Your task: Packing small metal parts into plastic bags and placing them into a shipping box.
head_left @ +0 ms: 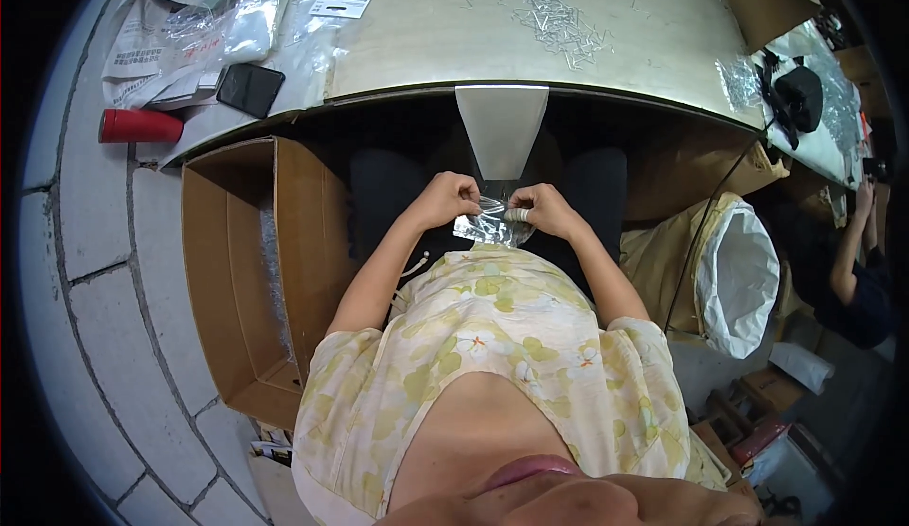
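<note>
A small clear plastic bag [490, 227] is stretched between my two hands, just below the mouth of a pale metal chute [502, 128] at the table's edge. My left hand [447, 199] pinches the bag's upper left side with thumb and fingers. On the opposite side my right hand [544, 210] grips the upper right, with pale wrapping around one finger. The bag looks shiny and crinkled; whether anything lies inside cannot be made out. Loose thin metal pins [559, 24] are heaped on the table above the chute.
The metal-topped table [407, 48] spans the far side. To the left stand a cardboard box [241, 270], a red cylinder [140, 126] and a black phone [250, 89]. A white-lined sack [743, 275] sits at the right. Beyond it, another person's arm [852, 242] shows.
</note>
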